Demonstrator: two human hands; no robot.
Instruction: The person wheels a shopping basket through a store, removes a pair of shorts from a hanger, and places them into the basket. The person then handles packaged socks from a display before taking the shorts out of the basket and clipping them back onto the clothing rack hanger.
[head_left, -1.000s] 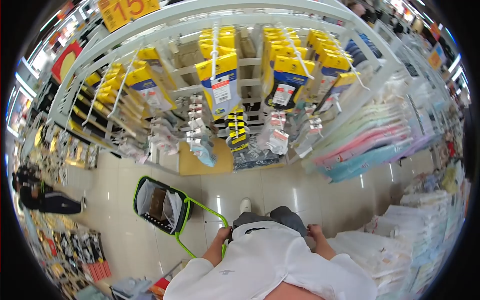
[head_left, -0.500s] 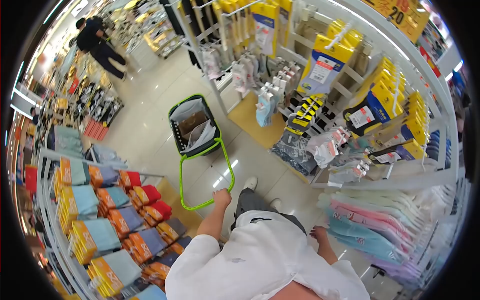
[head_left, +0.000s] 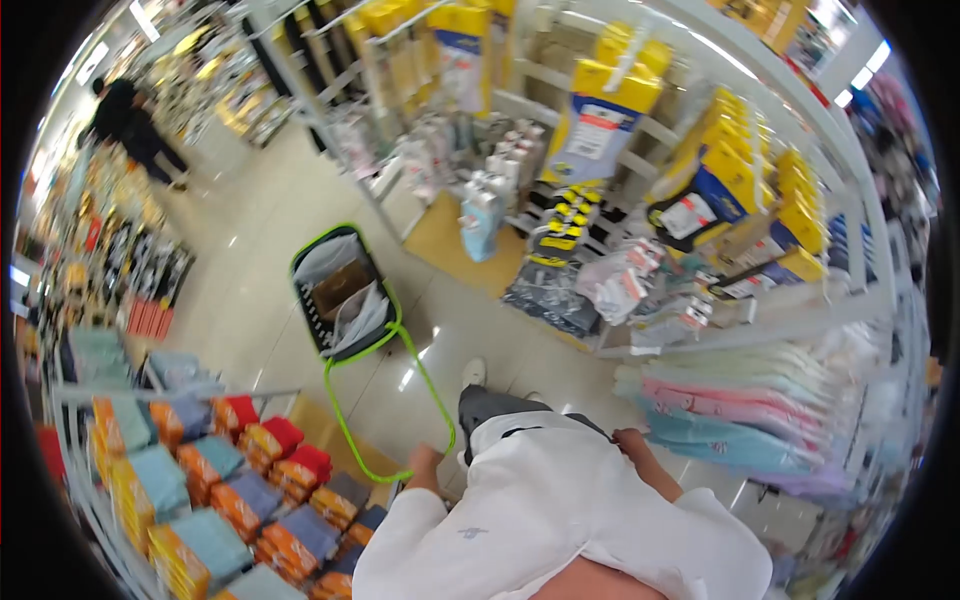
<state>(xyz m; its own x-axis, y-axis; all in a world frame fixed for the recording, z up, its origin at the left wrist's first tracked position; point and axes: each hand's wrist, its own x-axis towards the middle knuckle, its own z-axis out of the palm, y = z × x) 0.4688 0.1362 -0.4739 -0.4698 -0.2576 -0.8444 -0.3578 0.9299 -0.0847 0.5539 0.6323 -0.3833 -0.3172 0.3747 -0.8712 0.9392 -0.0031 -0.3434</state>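
Observation:
My left hand (head_left: 425, 464) is closed around the green handle (head_left: 341, 421) of a dark shopping basket (head_left: 379, 352). The basket is on the floor ahead of me to the left, its handle tilted back toward me. Inside are a brown item (head_left: 338, 290) and grey-white material (head_left: 362, 318). My right hand (head_left: 630, 441) hangs low by my right side, nearest to the hanging pastel garments (head_left: 730, 405). Its fingers look loosely apart and hold nothing that I can see.
Packaged socks (head_left: 597, 125) hang on a white rack ahead to the right. Folded packs in orange and yellow wrappers (head_left: 215, 458) fill a shelf on the left. A tiled aisle (head_left: 235, 250) runs between, where a person in dark clothes (head_left: 135, 130) stands far off.
My view has turned rightward, so racks, basket and the distant person sit further left. The basket handle stays in my left hand and appears closer to me. My right hand has shifted slightly.

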